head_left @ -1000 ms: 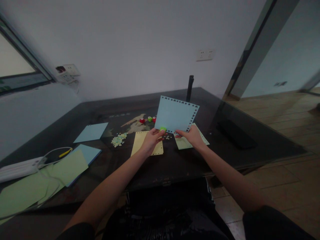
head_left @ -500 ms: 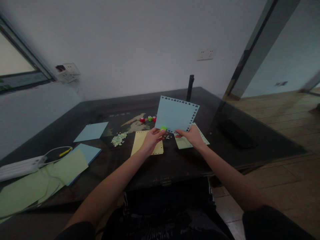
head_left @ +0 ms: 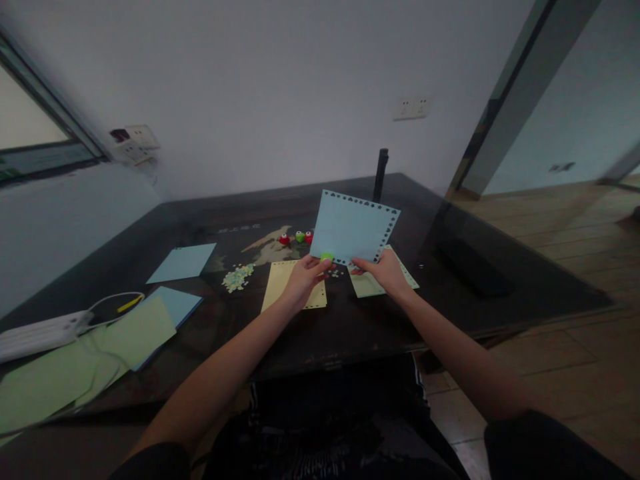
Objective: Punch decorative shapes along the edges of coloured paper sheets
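Note:
A light blue sheet of paper [head_left: 353,227] is held up above the table, with small punched shapes along its top, right and bottom edges. My left hand [head_left: 309,277] is closed on a small green craft punch [head_left: 327,257] at the sheet's lower left corner. At the lower right, my right hand [head_left: 384,272] pinches the paper between thumb and fingers. Below the left hand lies a yellow sheet [head_left: 275,287] with punched edges. A pale green punched sheet [head_left: 365,287] lies under the right hand. Red and green punches [head_left: 300,237] stand behind the held paper.
Punched-out paper bits [head_left: 237,278] form a pile left of the yellow sheet. Further left lie a blue sheet [head_left: 183,262], green sheets [head_left: 140,330] and a white power strip [head_left: 43,335] with a cable. A black case-like object [head_left: 473,268] lies at right; a dark upright post [head_left: 381,175] stands behind.
Almost nothing differs. The blue sheet's top edge has shifted very slightly, and both hands keep their hold in the same place.

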A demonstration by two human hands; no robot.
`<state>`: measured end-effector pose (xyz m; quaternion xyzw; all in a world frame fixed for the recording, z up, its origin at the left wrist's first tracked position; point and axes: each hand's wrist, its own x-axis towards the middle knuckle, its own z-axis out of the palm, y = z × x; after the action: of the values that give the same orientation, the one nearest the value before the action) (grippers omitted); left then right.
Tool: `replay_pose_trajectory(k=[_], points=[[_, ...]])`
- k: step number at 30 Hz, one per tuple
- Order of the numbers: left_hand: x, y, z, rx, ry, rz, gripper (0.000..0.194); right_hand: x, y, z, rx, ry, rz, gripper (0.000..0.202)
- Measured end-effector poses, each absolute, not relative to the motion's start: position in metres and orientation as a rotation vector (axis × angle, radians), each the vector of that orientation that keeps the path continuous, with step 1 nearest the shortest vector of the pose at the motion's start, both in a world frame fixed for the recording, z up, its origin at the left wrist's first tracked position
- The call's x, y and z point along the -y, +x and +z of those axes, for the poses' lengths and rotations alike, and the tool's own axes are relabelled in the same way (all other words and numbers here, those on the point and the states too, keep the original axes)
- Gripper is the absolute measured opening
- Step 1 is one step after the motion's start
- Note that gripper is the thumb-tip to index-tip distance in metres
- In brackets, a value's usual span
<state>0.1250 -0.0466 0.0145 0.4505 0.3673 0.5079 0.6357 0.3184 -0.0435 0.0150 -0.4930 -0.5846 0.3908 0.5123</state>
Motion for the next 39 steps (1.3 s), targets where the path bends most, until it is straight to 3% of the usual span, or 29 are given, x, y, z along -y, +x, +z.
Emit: replay_pose_trajectory(k=[39], points=[[0.0461,0.1263,0.0123,-0.851,1.038,1.193,0.033,0.0437,0.3190,0.0148,1.412,-1.181,0.946,0.027]])
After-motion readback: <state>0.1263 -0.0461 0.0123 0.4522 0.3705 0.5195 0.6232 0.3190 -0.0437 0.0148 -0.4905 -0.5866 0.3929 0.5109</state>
